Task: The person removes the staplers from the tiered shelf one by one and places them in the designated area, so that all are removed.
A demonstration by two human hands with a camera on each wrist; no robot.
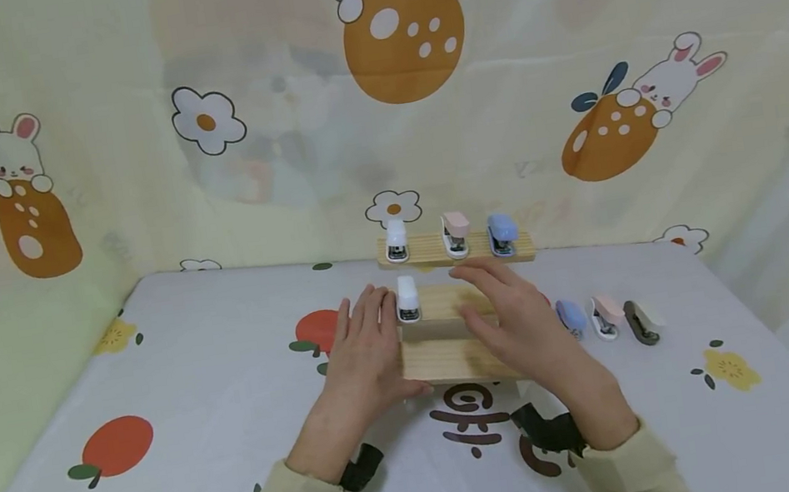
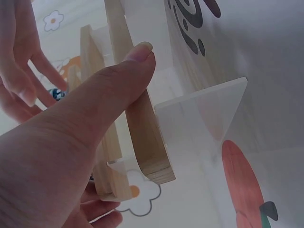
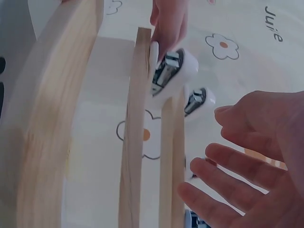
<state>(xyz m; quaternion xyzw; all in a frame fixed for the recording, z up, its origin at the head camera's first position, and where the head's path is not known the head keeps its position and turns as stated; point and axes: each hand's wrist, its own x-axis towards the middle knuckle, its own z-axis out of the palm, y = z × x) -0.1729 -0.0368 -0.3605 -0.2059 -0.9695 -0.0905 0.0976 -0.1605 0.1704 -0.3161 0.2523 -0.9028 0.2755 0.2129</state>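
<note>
1. The right hand is poised at the right part of the wooden rack, its fingers parted and lightly bent, with nothing grasped.
2. From that hand, the loose blue stapler is found at 3 o'clock, just beside it (whether they touch cannot be told), and it is far nearer to this hand than to the other.
3. Farther out toward 3 o'clock, the loose pink stapler and the dark-and-cream stapler are placed on the tablecloth; the latter's length is slanted from 11 to 5.
4. The rack's left end is touched by the left hand, its fingers laid fairly straight, its thumb rested against the bottom shelf.
5. On the middle shelf, a white stapler is set between 1 and 2 o'clock from the left hand, its length lined up 12 to 6; the rack's is 9 to 3.
6. By the top shelf, three staplers are carried: white, pink and blue.
</note>
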